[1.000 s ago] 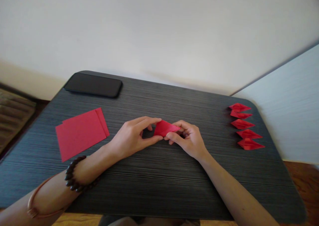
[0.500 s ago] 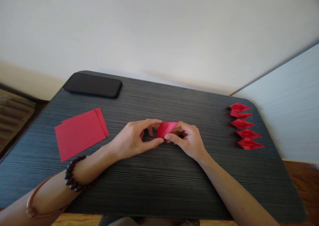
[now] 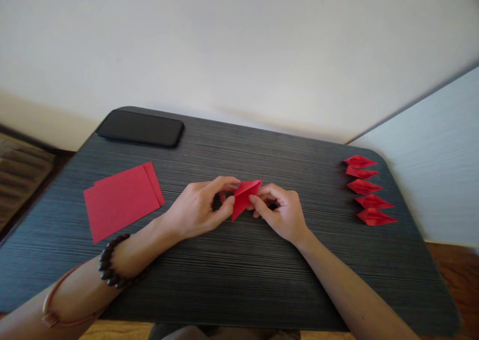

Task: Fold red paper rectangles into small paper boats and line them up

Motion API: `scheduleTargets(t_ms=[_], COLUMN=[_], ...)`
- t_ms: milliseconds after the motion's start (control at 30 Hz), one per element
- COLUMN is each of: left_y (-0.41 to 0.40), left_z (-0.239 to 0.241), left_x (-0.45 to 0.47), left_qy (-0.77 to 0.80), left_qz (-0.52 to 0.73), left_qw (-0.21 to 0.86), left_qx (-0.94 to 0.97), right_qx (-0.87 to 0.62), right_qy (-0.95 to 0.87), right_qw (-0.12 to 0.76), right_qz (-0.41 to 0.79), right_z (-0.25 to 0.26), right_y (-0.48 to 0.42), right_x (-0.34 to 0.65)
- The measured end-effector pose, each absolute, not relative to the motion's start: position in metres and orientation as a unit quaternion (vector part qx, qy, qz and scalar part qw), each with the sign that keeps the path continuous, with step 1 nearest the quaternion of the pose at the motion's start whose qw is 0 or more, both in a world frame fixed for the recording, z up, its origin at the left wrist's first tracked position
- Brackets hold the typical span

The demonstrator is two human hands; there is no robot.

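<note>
Both hands meet over the middle of the dark table [image 3: 239, 275]. Between them stands a small folded red paper piece [image 3: 244, 198], tilted with one tip pointing down. My left hand [image 3: 198, 207] pinches its left side with thumb and forefinger. My right hand [image 3: 280, 210] pinches its right side, fingers curled. A bead bracelet and a thin bangle sit on my left wrist.
A stack of flat red paper sheets [image 3: 121, 199] lies at the left. A black phone [image 3: 140, 128] rests at the far left corner. Several finished red folded pieces [image 3: 368, 190] are lined up along the right edge. A pale wall rises behind.
The red piece has turned from lying flatter to standing more on end, its lower tip now pointing down. Both hands kept their grip and barely shifted.
</note>
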State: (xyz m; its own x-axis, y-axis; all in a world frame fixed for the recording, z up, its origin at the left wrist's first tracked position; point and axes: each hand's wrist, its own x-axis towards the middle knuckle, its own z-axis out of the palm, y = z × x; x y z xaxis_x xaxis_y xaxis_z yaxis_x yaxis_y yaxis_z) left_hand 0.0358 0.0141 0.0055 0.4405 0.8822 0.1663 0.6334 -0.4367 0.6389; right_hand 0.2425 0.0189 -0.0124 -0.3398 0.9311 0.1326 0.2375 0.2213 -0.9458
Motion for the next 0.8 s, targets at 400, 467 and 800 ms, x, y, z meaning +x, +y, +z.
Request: scheduleTargets(t_ms=[400, 467, 800], left_y=[0.01, 0.011, 0.016], left_z=[-0.001, 0.001, 0.003], left_x=[0.047, 0.048, 0.05], left_qy=[0.49, 0.511, 0.551], left_qz=[0.19, 0.172, 0.225], left_qw=[0.031, 0.073, 0.29], left_qx=[0.85, 0.839, 0.75], right_qx=[-0.41, -0.407, -0.509], right_qy=[-0.801, -0.82, -0.801], right_qw=[0.381, 0.368, 0.251], right_qz=[0.213, 0.163, 0.191], right_z=[-0.013, -0.014, -0.011], right_y=[0.015, 0.014, 0.011], right_x=[0.232, 0.231, 0.224])
